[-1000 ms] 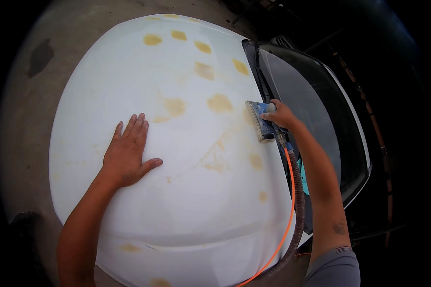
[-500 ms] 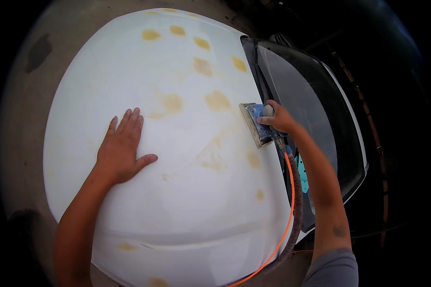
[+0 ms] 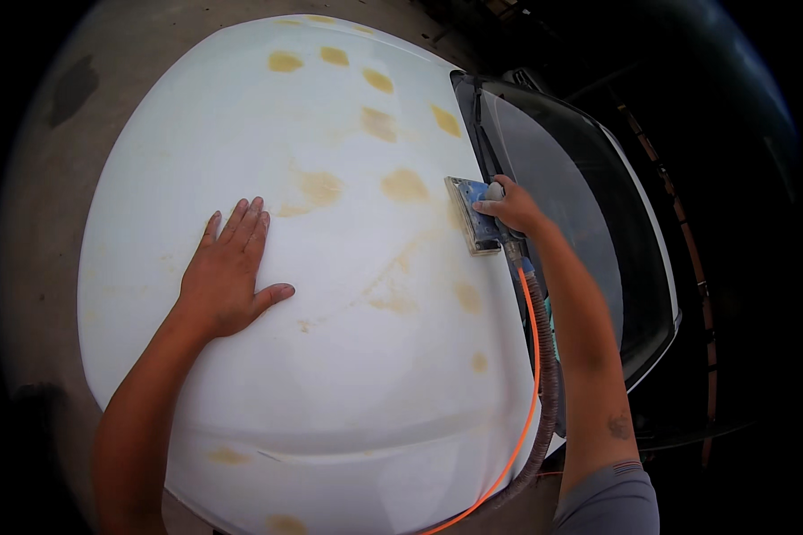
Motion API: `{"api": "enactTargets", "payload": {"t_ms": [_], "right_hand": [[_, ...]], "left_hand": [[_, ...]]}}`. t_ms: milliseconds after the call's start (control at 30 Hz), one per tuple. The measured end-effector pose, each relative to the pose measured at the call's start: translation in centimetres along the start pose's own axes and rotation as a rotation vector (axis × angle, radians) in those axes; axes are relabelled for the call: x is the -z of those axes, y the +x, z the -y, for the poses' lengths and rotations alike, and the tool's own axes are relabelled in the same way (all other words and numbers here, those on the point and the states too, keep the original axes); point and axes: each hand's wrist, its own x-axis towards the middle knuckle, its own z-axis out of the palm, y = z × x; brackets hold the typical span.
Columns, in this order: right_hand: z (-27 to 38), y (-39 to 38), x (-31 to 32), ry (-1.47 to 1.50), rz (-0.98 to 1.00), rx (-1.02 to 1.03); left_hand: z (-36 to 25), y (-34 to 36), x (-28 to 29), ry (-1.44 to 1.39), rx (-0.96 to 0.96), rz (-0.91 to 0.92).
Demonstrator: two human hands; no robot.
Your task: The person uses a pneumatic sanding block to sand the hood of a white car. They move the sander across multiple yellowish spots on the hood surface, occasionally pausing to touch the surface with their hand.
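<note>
Right hand (image 3: 516, 209) grips a blue sander (image 3: 482, 228) on a white car hood (image 3: 330, 276). Left hand (image 3: 227, 281) rests there, outstretched

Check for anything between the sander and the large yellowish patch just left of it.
Nothing visible: only hood lies between the sander in the right hand and that patch. The left hand rests farther left.

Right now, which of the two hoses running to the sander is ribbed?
The thicker, brown hose trailing from the sander; the orange hose beside it is thinner and smooth.
</note>
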Motion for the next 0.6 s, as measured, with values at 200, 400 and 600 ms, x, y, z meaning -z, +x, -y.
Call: {"api": "enactTargets", "payload": {"t_ms": [200, 400, 600], "right_hand": [[-0.5, 1.8, 0.1, 0.087, -0.043, 0.019], [1.6, 1.9, -0.8, 0.100, -0.102, 0.063], [-1.1, 5.8, -1.1, 0.156, -0.244, -0.100]], "left_hand": [[-0.8, -0.4, 0.8, 0.031, 0.008, 0.004], [-1.6, -1.4, 1.5, 0.075, 0.036, -0.003], [-1.3, -1.2, 0.6, 0.044, -0.026, -0.052]]}}
